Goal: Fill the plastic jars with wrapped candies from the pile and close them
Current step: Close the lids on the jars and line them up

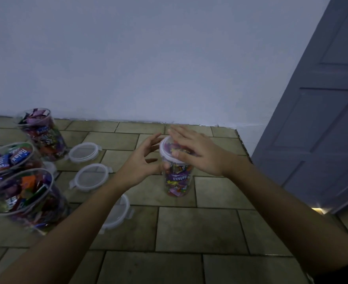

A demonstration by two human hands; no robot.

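Pressing lid [165,149] onto candy jar [177,179], upright on tiled floor [189,228].
My right grip [197,152] lies flat on lid, fingers straight; left grip [142,162] open, fingers loosely spread beside jar, holding nothing.

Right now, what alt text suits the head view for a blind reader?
A person's right hand lies flat on the lid of a candy-filled jar on a tiled floor, left hand beside it. Three open jars and loose lids sit left.
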